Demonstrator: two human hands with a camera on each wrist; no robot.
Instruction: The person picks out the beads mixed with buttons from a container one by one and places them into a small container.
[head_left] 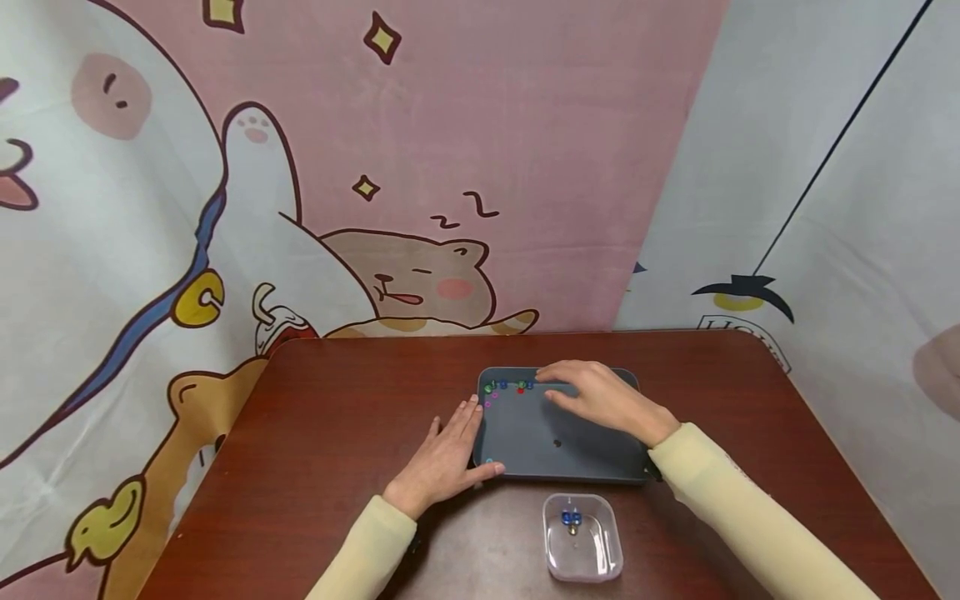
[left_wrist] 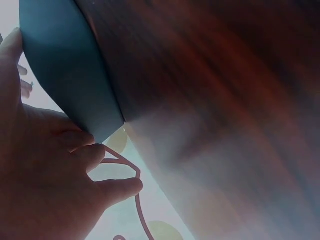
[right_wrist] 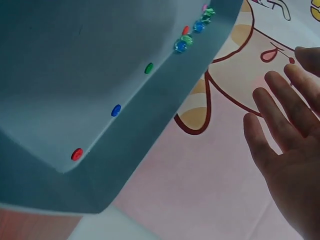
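A dark grey tray lies on the table. My left hand rests along its left side, fingers stretched out and thumb at the near corner; the left wrist view shows those fingers against the tray's outer wall. Over the tray's far part hovers my right hand, fingers loosely extended and holding nothing. Small glassy blue and green beads sit along the far wall. A red button, a blue button and a green button lie further along it, hidden by the right hand in the head view.
In front of the tray stands a clear plastic box with a few blue and yellowish beads. Pink rings lie by the tray's left wall, and a small dark piece near its middle. A cartoon-printed cloth hangs behind the table.
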